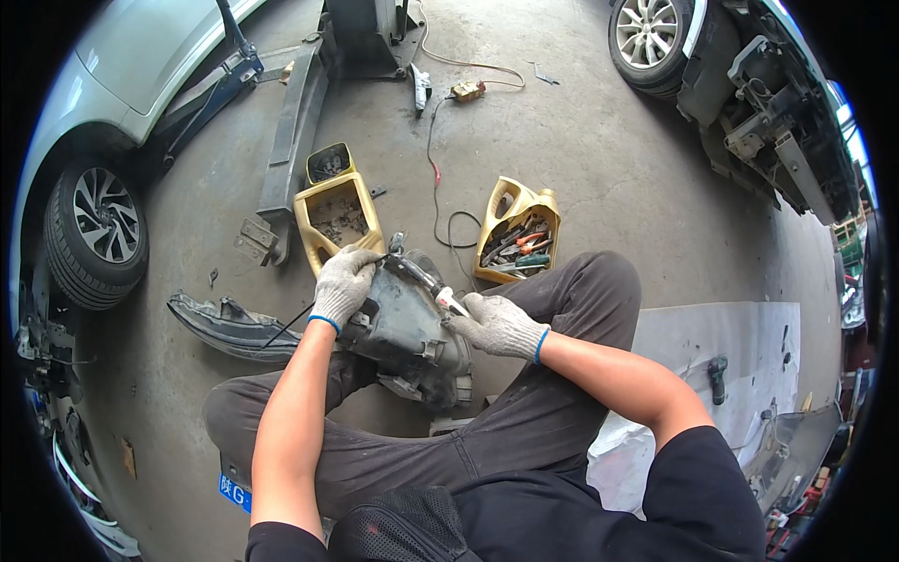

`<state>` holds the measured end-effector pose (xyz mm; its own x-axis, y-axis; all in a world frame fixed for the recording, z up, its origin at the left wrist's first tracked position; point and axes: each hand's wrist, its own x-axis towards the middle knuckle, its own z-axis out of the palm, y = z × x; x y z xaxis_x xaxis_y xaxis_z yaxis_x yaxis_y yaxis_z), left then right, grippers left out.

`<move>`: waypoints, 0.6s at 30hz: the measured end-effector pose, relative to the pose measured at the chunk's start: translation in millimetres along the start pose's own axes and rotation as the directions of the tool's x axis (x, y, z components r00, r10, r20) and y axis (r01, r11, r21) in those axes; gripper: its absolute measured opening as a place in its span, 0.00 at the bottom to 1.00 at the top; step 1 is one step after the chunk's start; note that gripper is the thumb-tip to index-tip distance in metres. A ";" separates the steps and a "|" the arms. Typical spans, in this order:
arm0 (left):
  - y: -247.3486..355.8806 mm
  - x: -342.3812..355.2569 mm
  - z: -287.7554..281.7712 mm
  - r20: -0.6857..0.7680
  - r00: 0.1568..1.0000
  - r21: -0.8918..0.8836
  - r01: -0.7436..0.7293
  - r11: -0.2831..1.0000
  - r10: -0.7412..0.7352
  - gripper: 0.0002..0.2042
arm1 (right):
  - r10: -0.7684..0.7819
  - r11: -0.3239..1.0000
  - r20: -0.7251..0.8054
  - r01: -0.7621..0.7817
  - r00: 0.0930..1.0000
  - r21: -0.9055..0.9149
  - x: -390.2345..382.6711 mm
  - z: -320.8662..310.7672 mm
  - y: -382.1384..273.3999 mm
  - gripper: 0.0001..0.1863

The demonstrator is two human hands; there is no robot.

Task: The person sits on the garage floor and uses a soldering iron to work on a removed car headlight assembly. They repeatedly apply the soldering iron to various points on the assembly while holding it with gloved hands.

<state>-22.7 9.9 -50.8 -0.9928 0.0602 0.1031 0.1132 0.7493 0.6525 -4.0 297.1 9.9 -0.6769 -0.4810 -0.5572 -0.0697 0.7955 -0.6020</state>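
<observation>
In the head view I have the grey housing [403, 323] between the bent legs [595, 290]; at its upper left, the grip of the left hand [345, 281] seems to pinch a thin black rod [288, 326]; at its right, the grip of the right hand [501, 326] wraps a white-handled tool [449, 301]; I judge work along its far edge begun but unfinished; how much remains I cannot tell.

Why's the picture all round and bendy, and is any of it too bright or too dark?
Head view: the wide fisheye lens bends the white car near the rim, with black corners; head view: the crumpled sheet looks nearly washed out; head view: the gap above the left wheel is dark; head view: the right hand and tool look fairly clear.
</observation>
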 end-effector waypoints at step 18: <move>3.2 0.3 -3.2 0.036 0.999 -0.015 0.037 0.999 -0.036 0.11 | -0.028 0.998 -0.012 0.028 1.000 -0.048 0.2 0.4 1.7 0.29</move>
<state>-22.5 10.2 -46.3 -0.9970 0.0570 0.0521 0.0772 0.7408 0.6673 -4.0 298.3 8.6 -0.6834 -0.4988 -0.5331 -0.1237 0.7988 -0.5888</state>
